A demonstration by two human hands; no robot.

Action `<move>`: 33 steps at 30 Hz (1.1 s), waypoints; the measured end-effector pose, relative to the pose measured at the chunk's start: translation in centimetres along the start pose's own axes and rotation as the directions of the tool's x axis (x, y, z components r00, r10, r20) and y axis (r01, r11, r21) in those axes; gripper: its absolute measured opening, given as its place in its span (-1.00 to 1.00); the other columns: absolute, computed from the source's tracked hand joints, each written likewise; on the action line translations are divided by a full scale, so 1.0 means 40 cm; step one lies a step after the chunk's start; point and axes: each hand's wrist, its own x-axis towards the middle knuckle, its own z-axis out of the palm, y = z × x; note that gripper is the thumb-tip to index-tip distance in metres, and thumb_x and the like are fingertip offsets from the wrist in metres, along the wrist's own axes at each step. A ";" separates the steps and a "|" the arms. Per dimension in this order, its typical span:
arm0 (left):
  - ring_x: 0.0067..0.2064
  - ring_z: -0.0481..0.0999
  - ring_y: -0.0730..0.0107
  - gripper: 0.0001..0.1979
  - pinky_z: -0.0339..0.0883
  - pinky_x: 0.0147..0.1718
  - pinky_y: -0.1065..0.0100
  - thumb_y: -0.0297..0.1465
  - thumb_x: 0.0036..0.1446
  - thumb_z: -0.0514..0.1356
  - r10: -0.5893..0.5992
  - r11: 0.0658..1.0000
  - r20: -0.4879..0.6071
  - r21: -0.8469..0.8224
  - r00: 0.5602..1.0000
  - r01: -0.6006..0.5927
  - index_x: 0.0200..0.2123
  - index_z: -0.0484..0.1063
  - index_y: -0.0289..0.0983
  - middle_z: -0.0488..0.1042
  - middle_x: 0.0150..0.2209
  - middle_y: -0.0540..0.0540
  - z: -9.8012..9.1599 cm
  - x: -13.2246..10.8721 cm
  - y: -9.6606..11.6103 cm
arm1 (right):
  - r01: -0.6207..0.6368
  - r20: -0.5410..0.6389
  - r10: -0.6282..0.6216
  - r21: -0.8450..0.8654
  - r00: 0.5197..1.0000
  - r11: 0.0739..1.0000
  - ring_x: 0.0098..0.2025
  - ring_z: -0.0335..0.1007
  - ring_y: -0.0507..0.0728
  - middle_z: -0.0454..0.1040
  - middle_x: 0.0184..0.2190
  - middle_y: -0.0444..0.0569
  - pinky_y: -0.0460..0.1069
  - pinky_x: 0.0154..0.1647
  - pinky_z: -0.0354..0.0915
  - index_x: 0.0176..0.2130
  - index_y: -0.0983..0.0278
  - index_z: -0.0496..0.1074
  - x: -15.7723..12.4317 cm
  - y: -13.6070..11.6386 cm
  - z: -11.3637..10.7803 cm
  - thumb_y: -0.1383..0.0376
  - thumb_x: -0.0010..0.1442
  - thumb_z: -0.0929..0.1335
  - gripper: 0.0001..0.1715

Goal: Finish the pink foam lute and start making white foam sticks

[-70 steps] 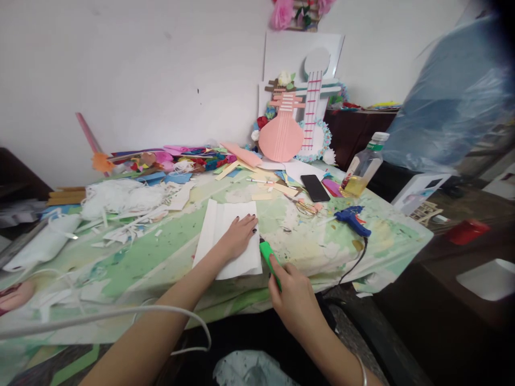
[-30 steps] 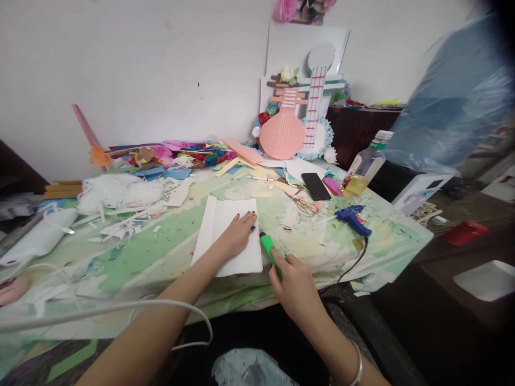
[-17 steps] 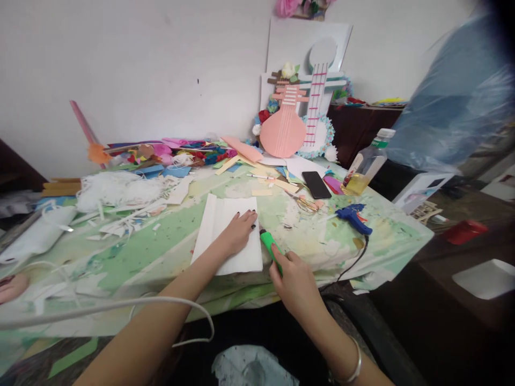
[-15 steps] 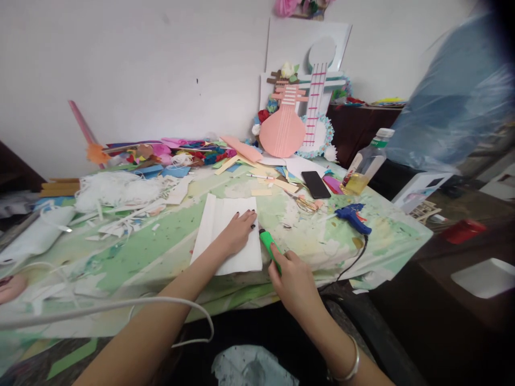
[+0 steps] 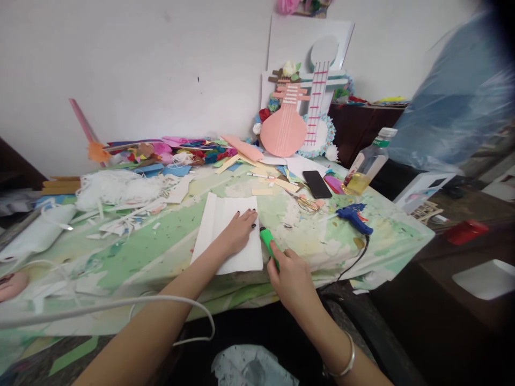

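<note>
A white foam sheet [image 5: 219,225] lies near the front edge of the paint-stained table [image 5: 153,252]. My left hand [image 5: 237,231] rests flat on the sheet, fingers stretched out and pressing it down. My right hand [image 5: 290,280] is closed round a green utility knife [image 5: 267,242], whose tip sits against the sheet's right edge, close to my left fingertips.
A blue glue gun [image 5: 354,215] with a black cord lies to the right. Behind it are a black phone [image 5: 316,184], scissors [image 5: 306,204] and a bottle of yellow liquid [image 5: 367,170]. White scraps [image 5: 116,190] and coloured paper pile up at the left. Paper instruments [image 5: 284,128] lean on the wall.
My right hand has slid the green knife a short way forward along the sheet's right edge. My left hand has stayed flat on the sheet.
</note>
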 end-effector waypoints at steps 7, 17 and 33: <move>0.33 -0.04 0.22 -0.53 -0.18 0.25 0.02 -0.49 0.26 -0.18 0.019 1.000 0.004 0.013 1.000 -0.019 0.23 0.04 -0.37 0.07 0.29 -0.30 0.001 0.001 0.001 | -0.018 0.004 0.018 -0.026 1.000 1.000 -0.35 0.41 0.14 0.44 -0.31 0.06 -0.02 -0.30 0.22 0.18 0.21 0.28 0.027 -0.024 0.009 0.31 0.23 0.20 -0.48; 0.33 -0.03 0.23 -0.53 -0.19 0.26 0.01 -0.48 0.27 -0.18 0.040 0.999 -0.015 0.000 0.999 -0.040 0.23 0.04 -0.33 0.09 0.28 -0.28 0.009 0.003 -0.007 | 0.001 -0.012 -0.001 -0.030 1.000 1.000 -0.36 0.40 0.14 0.44 -0.33 0.05 -0.03 -0.33 0.22 0.16 0.19 0.31 0.012 0.009 0.003 0.31 0.22 0.22 -0.49; 0.33 -0.02 0.23 -0.54 -0.17 0.26 0.05 -0.47 0.27 -0.18 0.024 1.000 -0.013 0.016 1.000 -0.023 0.22 0.06 -0.35 0.10 0.28 -0.26 0.006 0.003 -0.004 | -0.004 0.013 0.005 -0.063 1.000 0.998 -0.36 0.40 0.14 0.44 -0.30 0.04 -0.02 -0.31 0.21 0.17 0.16 0.29 0.027 0.006 -0.004 0.29 0.24 0.20 -0.49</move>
